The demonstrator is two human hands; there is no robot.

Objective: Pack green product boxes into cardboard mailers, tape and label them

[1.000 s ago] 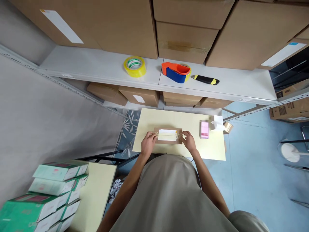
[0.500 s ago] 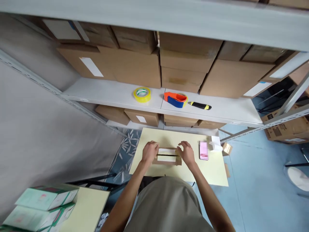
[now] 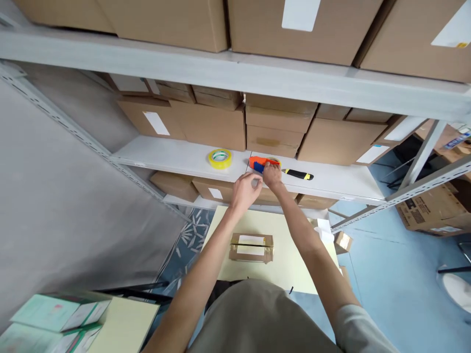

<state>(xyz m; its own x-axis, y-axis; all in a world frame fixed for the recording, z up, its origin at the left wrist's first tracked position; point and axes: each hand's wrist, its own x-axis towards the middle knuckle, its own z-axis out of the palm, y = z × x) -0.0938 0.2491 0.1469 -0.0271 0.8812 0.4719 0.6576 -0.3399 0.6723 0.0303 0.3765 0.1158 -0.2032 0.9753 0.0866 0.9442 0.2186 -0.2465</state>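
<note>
My right hand is closed on an orange and blue tape dispenser on the white shelf; the fingers cover its near right part. Just left of it, my left hand hovers by the shelf edge, fingers loosely curved, a gap showing at the thumb and nothing seen in it. Beside the dispenser lie a roll of yellow tape and a black and yellow utility knife. Below my arms a small cardboard box rests on the pale table, with a white label, tape at its ends and a dark line across its top.
Large cardboard boxes stand along the rack's shelves, and the upper shelf beam crosses above my hands. White paper lies at the table's right edge. Green and white boxes sit on another table at lower left.
Both hands have left the small box and moved up and forward to the shelf. The right hand has taken hold of the tape dispenser. The view has tilted up, and the phone is now hidden.
</note>
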